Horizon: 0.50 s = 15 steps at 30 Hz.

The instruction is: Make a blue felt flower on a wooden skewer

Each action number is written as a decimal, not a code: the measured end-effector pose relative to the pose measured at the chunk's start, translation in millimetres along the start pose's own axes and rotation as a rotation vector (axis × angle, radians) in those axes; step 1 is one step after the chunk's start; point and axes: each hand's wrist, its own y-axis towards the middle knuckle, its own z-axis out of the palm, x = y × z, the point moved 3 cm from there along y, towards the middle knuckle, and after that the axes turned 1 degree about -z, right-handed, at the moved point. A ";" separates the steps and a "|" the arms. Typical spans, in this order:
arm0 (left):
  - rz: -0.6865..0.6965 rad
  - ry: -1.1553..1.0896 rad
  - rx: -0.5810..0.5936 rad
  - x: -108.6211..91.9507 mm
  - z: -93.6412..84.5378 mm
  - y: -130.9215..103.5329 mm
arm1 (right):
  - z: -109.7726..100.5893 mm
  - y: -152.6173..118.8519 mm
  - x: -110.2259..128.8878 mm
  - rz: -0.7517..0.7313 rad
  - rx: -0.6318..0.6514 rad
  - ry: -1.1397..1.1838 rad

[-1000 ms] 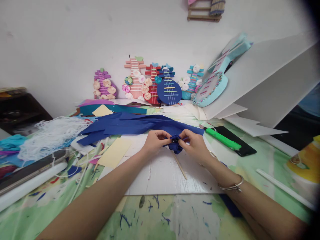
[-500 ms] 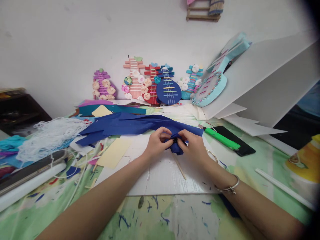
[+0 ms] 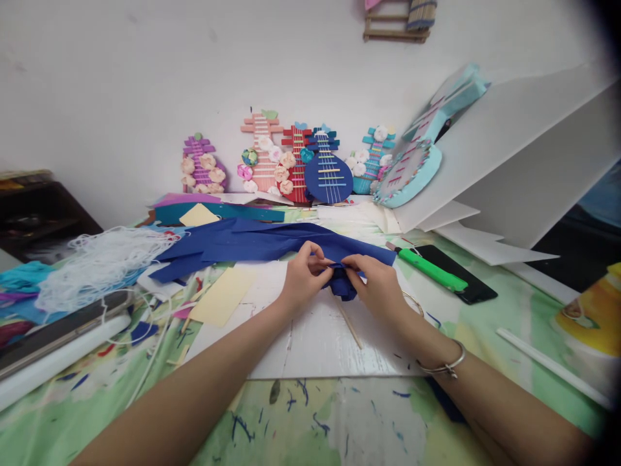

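Both hands pinch a small dark-blue paper rosette [image 3: 343,287] above the middle of a white board. My left hand [image 3: 306,275] grips its upper left edge between thumb and fingers. On the upper right, the thumb and forefinger of my right hand [image 3: 376,285] press the folded paper. The fingertips hide part of its folds. Beneath the rosette a thin wooden stick [image 3: 350,327] slants down over the white board [image 3: 276,353]; whether it touches the paper I cannot tell. Behind my hands lie large sheets of blue paper [image 3: 233,241].
A green glue gun [image 3: 431,269] rests on a black phone [image 3: 478,292] at the right. White cord [image 3: 104,265] is heaped at the left, near a cream card [image 3: 223,298]. Decorated paper lutes [image 3: 328,175] lean against the wall. A yellow cup [image 3: 594,314] stands far right.
My fingers have shifted slightly on the rosette, and its upper edge now sits lower and flatter between them. The dark opening in its middle no longer shows. Other things stay put.
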 end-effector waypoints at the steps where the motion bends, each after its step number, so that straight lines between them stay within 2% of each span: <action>1: 0.035 0.012 0.005 -1.1 0.1 -0.4 | 0.2 0.1 -1.3 0.019 -0.010 0.016; 5: 0.132 0.126 0.016 -3.5 0.3 -0.9 | 0.6 0.3 -3.4 0.037 -0.033 0.051; 12: 0.199 0.207 -0.021 -2.7 -0.9 -0.4 | 0.9 -0.9 0.6 -0.047 -0.024 0.019; 15: 0.190 0.200 -0.031 -3.6 -1.4 -0.2 | 0.3 -1.0 1.9 -0.036 -0.019 0.015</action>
